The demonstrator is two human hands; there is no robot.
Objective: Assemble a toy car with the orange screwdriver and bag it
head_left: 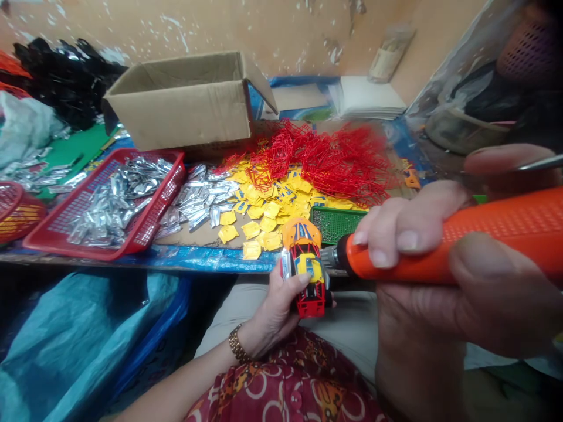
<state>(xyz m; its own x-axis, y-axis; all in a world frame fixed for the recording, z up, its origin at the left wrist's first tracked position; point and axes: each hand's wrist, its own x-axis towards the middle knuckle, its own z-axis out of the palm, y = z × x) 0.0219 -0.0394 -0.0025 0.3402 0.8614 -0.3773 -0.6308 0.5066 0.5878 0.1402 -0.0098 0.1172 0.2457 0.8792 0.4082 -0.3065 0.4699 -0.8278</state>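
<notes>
My left hand (pixel 276 310) is closed around a small toy car (pixel 305 268) with an orange roof, yellow and red body parts and a red frame, held over my lap. Large and close to the camera, my right hand (pixel 444 275) grips an orange electric screwdriver (pixel 457 240). Its metal tip (pixel 331 258) touches the right side of the toy. On the table beyond lie heaps of red plastic frames (pixel 334 155), yellow plastic pieces (pixel 268 205) and silver parts (pixel 206 196).
A red basket (pixel 169 199) of silver parts and an open cardboard box (pixel 185 99) stand at the left back. A green tray (pixel 336 223) lies behind the toy. Black parts (pixel 65 73) are piled far left. A blue sack (pixel 83 340) sits below the table edge.
</notes>
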